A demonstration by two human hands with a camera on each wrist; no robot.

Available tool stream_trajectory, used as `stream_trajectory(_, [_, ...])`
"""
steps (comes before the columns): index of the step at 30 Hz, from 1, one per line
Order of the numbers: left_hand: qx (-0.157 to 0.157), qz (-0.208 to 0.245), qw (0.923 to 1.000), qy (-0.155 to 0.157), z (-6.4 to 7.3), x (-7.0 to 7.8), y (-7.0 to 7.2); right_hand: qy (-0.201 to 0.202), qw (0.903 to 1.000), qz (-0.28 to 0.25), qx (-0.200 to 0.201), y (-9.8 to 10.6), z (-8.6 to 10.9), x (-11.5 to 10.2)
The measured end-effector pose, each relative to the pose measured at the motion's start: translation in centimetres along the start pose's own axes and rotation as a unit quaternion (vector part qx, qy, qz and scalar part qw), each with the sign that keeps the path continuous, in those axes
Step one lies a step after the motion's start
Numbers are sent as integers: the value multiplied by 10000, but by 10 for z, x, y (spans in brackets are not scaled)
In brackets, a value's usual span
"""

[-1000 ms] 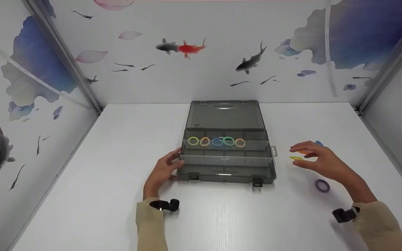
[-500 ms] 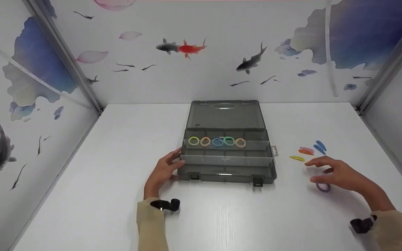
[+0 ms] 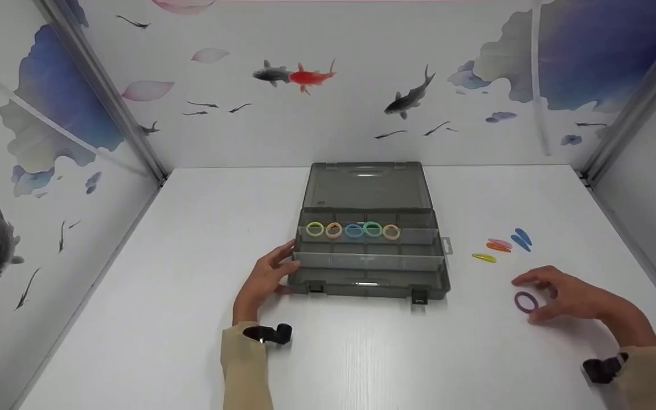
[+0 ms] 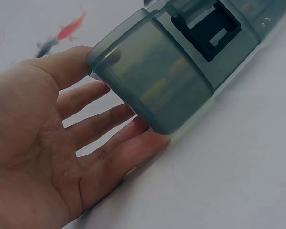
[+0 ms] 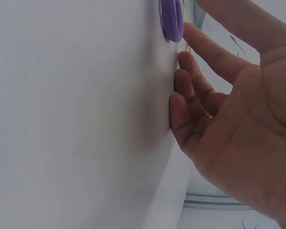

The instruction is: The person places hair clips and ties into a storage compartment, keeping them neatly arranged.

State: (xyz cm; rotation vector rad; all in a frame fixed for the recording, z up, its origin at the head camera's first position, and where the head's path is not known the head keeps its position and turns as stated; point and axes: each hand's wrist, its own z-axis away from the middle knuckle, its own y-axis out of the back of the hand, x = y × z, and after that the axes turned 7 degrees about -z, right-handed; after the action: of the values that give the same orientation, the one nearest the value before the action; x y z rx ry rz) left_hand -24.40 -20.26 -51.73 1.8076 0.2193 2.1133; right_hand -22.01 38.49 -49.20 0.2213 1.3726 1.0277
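A grey see-through compartment box [image 3: 370, 277] lies with its lid raised at the back. My left hand [image 3: 265, 279] rests against its left side, thumb at the rim and fingers extended along the wall, as the left wrist view shows. On the right, my right hand [image 3: 575, 299] is at a purple hair tie [image 3: 517, 298] lying flat on the table. Thumb and index finger stand apart on either side of the tie; the other fingers bend loosely. In the right wrist view the purple hair tie [image 5: 172, 21] is by the index fingertip.
Several coloured hair ties, a yellow-green one [image 3: 308, 230] leftmost, line the box's back row. Right of the box lie hair clips: yellow [image 3: 484, 258], orange [image 3: 497, 247], pink [image 3: 499, 242] and blue ones [image 3: 521, 243]. Printed walls enclose the white table [image 3: 328, 353].
My right hand has moved right and toward me, away from the hair clips, to the purple hair tie. The left hand and the box have stayed in place.
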Motion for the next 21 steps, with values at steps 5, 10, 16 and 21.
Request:
stream_trajectory(5, [-14, 4, 10000, 4, -1, 0, 1, 2, 9999, -89, 54, -3, 1, 1])
stream_trajectory(10, [-11, 35, 10000, -45, 0, -1, 1, 89, 9998, -107, 165, -5, -2, 4])
stream_trajectory(16, [-17, 91, 9999, -58, 1, 1, 1, 0, 9996, -134, 266, -6, -4, 1])
stream_trajectory(21, [-20, 154, 9998, -82, 1, 3, 1, -417, 9983, -17, 414, -10, -7, -7])
